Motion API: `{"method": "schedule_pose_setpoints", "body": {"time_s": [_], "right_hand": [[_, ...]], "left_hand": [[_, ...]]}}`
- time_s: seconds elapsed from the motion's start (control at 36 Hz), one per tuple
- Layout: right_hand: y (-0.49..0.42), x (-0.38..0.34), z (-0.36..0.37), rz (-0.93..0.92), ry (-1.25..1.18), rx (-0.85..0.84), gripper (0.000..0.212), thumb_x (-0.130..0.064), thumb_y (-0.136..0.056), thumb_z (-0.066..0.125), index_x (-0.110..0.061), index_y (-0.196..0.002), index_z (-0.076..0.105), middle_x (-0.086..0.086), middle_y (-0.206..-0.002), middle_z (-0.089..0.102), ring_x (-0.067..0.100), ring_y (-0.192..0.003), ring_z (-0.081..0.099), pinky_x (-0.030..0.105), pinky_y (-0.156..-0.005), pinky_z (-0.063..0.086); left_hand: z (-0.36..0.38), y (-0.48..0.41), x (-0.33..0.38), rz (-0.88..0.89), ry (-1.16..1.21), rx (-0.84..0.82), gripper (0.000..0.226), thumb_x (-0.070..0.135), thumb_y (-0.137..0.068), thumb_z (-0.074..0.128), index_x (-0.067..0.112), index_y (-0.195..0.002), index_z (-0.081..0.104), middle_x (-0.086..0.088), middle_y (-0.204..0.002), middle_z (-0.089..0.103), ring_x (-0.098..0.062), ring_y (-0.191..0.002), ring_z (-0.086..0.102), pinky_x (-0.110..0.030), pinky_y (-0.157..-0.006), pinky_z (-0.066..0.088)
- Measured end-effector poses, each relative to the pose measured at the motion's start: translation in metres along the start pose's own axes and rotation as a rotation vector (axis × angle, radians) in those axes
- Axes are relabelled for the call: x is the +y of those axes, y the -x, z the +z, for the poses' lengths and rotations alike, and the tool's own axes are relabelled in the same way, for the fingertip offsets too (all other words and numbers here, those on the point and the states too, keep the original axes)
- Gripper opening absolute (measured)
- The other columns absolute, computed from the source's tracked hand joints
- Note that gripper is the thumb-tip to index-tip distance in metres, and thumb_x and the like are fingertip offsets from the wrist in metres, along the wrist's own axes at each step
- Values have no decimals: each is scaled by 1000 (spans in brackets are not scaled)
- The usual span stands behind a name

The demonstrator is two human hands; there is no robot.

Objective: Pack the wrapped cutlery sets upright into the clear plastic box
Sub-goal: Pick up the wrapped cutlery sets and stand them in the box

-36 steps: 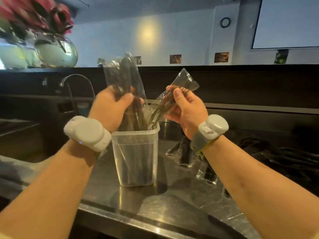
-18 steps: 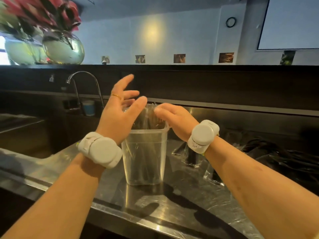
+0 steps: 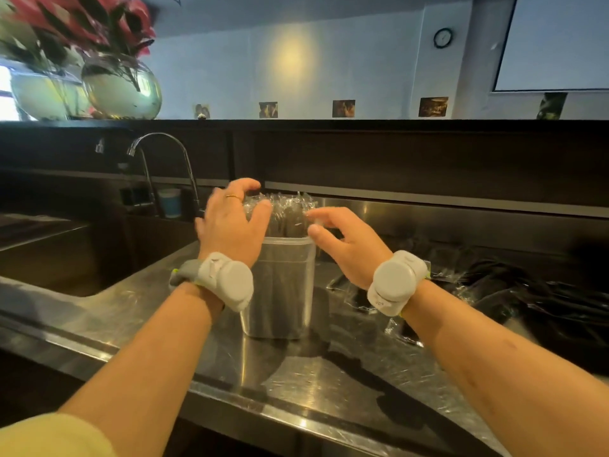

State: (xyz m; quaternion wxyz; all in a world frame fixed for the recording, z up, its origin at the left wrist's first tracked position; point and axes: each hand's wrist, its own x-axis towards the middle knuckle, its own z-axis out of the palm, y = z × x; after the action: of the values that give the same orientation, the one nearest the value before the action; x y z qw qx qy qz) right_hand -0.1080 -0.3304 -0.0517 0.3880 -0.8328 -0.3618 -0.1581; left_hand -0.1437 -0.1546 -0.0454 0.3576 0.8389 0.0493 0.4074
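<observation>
Packed upright in the clear box (image 3: pixel 280 291) at mid-bench (image 3: pixel 329 384): wrapped cutlery sets (image 3: pixel 290 212), tops poking above the rim. Flanked by left hand (image 3: pixel 230 225) and right hand (image 3: pixel 346 245), fingers spread and loose at the wrapper tops, gripping nothing. Risks tipping toward the sink (image 3: pixel 49 258) under any sideways nudge, being tall and narrow. Could also snag slippery film and drag a set out. More loose sets (image 3: pixel 352 291) flat to the right.
</observation>
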Motion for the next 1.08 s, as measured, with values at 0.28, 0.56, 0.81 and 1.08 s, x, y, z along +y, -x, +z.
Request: {"method": "schedule_pose_setpoints", "body": {"time_s": [0.28, 0.56, 0.81, 1.08], "right_hand": [[54, 109, -65, 367, 337, -29, 26, -35, -91, 58, -24, -113, 65, -1, -114, 62, 16, -102, 60, 23, -86, 41], [115, 185, -144, 813, 710, 83, 41, -48, -90, 48, -33, -129, 53, -1, -143, 43, 28, -141, 18, 58, -111, 19], [143, 238, -195, 1132, 784, 21, 77, -75, -83, 34, -36, -148, 18, 3, -160, 4, 39, -144, -7, 65, -110, 2], [124, 209, -170, 928, 599, -378, 68, -65, -90, 34, -28, -146, 30, 5, -158, 16, 28, -145, 15, 38, -117, 9]], "left_hand": [[75, 51, 98, 478, 163, -310, 35, 15, -88, 54, 20, -122, 59, 0, -127, 58, -18, -124, 49, -35, -108, 35], [215, 79, 107, 153, -191, -872, 68, 66, -81, 53, 43, -141, 33, 1, -157, 19, -33, -147, 0, -67, -110, 1], [260, 100, 124, 212, -488, -1033, 91, 82, -74, 42, 45, -149, 5, -2, -160, -13, -41, -143, -19, -77, -101, -5], [234, 66, 86, 226, -370, -1101, 74, 43, -80, 67, 27, -145, 36, -1, -148, 39, -22, -132, 42, -32, -108, 36]]}}
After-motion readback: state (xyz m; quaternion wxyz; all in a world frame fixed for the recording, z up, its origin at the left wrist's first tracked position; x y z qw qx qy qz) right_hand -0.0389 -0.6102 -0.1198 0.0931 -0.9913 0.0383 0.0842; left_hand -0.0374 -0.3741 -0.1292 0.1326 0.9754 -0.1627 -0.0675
